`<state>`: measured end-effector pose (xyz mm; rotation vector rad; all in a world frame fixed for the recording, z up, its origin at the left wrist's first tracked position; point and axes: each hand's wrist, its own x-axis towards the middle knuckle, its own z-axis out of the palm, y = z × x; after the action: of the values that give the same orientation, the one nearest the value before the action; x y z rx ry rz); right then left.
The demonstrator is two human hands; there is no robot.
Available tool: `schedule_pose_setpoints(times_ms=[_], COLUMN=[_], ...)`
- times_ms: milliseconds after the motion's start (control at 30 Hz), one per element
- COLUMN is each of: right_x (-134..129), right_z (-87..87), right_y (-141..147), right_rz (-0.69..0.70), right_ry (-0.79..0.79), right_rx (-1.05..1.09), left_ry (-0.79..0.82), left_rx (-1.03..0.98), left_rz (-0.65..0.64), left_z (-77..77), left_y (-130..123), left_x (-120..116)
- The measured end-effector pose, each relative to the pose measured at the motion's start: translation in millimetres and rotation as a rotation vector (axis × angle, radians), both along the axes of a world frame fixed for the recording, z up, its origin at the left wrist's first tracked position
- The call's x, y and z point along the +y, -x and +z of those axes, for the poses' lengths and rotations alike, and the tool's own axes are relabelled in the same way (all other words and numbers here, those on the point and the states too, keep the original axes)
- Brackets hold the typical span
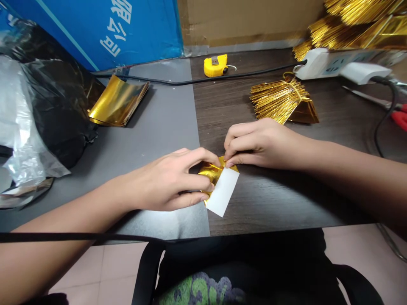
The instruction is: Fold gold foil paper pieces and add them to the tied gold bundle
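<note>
A sheet of gold foil paper (210, 171) lies near the table's front edge, partly folded over so that its white back (224, 191) shows as a slanted strip. My left hand (171, 180) comes from the left, its curved fingertips and thumb pressing the gold side along the fold. At the far end of the fold, my right hand (254, 142) pinches the paper between thumb and curled fingers. Behind my right hand rests a bundle of gold foil strips (276, 99), tied with a yellow band. Some of the paper is hidden under my fingers.
A stack of gold foil sheets (119, 101) lies left, beside a black plastic bag (60, 84). A yellow tape measure (215, 65) sits behind a black cable (178, 82). A white power strip (333, 65), red-handled scissors (399, 116) and more gold bundles (346, 29) are at right.
</note>
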<state>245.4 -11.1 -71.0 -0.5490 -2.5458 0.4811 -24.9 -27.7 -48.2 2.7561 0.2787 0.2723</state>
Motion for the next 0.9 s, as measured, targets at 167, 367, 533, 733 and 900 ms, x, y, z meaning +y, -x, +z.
schedule_pose_setpoints(times_ms=[167, 367, 533, 733, 900], right_x=[1, 5, 2, 2, 1], right_z=[0.7, 5.3, 3.6, 9.3, 16.1], right_y=[-5, -11, -9, -13, -17], right_rz=[0.02, 0.014, -0.014, 0.089, 0.121], right_ry=[0.044, 0.121, 0.063, 0.018, 0.014], right_rx=[-0.008, -0.065, -0.05, -0.119, -0.172], left_ry=[-0.032, -0.09, -0.129, -0.116, -0.075], left_rx=[0.011, 0.041, 0.038, -0.008, -0.03], left_rz=[-0.04, -0.038, -0.044, -0.023, -0.027], left_z=[-1.0, -2.3, -3.5, -8.3, -10.4], left_y=[-2, -3, -4, -5, -5], left_x=[-1, 0, 0, -1, 0])
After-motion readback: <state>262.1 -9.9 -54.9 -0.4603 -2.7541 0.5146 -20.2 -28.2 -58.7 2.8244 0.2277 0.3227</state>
